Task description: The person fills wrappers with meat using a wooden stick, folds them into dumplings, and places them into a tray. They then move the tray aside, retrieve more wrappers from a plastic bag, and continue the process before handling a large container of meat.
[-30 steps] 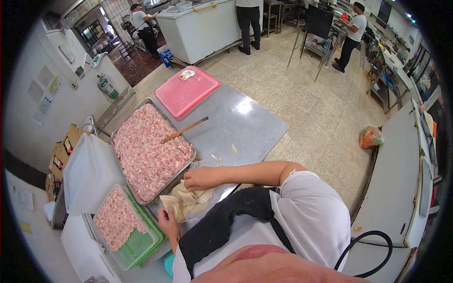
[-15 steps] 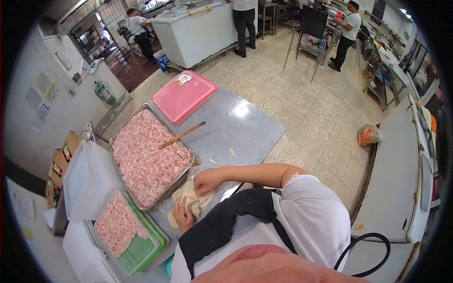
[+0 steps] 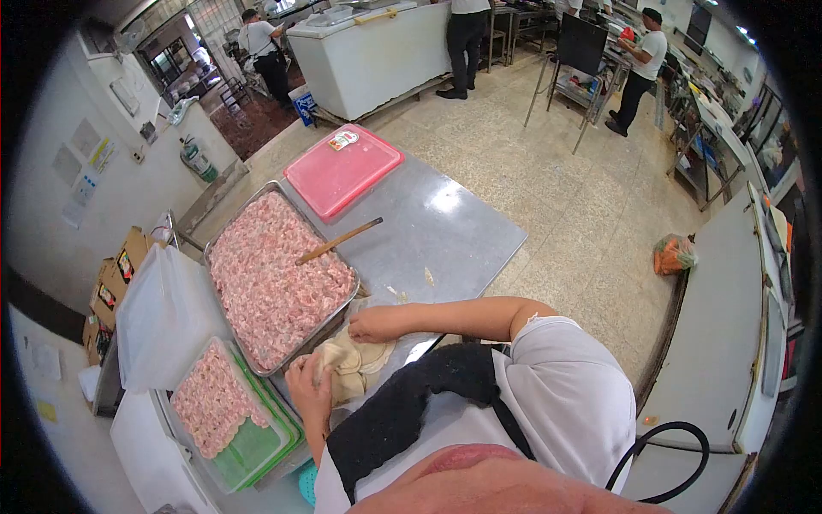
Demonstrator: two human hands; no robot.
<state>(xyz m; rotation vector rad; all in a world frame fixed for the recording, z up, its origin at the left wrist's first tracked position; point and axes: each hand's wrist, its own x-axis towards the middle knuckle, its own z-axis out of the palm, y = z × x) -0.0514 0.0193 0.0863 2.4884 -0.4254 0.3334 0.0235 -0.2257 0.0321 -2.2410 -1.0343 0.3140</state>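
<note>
A loose pile of thin, pale round dough wrappers [image 3: 349, 367] lies at the near edge of the metal table, on what looks like clear plastic. At the pile's left side my left hand [image 3: 310, 384] has its fingers curled round the edge of a dough wrapper. My right hand [image 3: 378, 324] rests at the pile's upper edge with its fingers bent and closed; what is between them is hidden. Just beyond both hands stands a large metal tray [image 3: 344, 306] full of pink minced meat [image 3: 278, 274]. A wooden stick [image 3: 338, 242] leans in that meat.
A pink lid [image 3: 342, 176] lies on the metal table [image 3: 445, 236]. To the left, a green-edged container [image 3: 265, 444] holds flat meat-topped pieces, beside a clear plastic bin [image 3: 163, 321]. Several people work farther back near a white chest freezer [image 3: 368, 64]. A bag of carrots [image 3: 674, 255] sits on the floor.
My left hand has moved left off the middle of the pile, lifting a wrapper's edge. The right hand has shifted slightly up and away from the wrappers' centre. The view has tilted a little.
</note>
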